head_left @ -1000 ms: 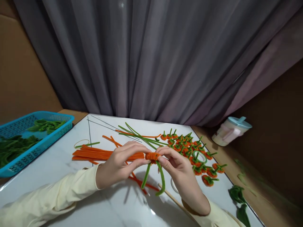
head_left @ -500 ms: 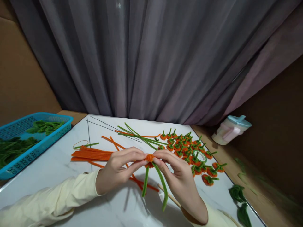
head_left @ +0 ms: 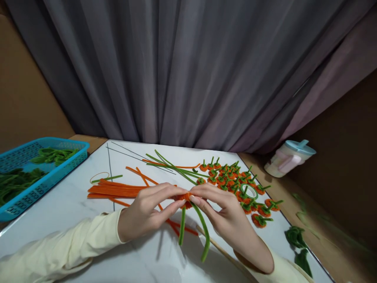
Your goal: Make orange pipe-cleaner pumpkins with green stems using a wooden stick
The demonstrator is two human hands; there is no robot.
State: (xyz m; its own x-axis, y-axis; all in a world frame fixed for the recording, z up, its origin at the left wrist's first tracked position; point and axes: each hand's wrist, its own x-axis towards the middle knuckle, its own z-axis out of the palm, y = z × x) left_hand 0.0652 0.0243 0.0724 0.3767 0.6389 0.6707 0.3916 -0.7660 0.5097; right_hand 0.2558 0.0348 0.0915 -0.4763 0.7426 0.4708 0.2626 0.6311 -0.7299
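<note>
Between my fingertips is a small orange pipe-cleaner pumpkin (head_left: 186,199), with two green pipe-cleaner ends (head_left: 203,236) hanging below it. My left hand (head_left: 153,206) pinches its left side between thumb and forefinger. From the other side, my right hand (head_left: 222,210) pinches it the same way, so the fingers cover much of the orange body. Behind my left hand lies a bundle of orange pipe cleaners (head_left: 114,191). Loose green pipe cleaners (head_left: 167,167) cross beyond my hands, and a thin wooden stick (head_left: 216,247) lies under my right wrist.
Several finished orange pumpkins with green stems (head_left: 226,179) cluster at right, around a roll of tape (head_left: 249,191). A blue basket (head_left: 79,157) holding green pieces stands at left. A lidded cup (head_left: 287,159) sits back right. Dark green pieces (head_left: 295,237) lie near the right edge.
My fingers have closed further over the orange pumpkin, hiding more of its top. My right wrist has shifted slightly right, and the view has moved a little.
</note>
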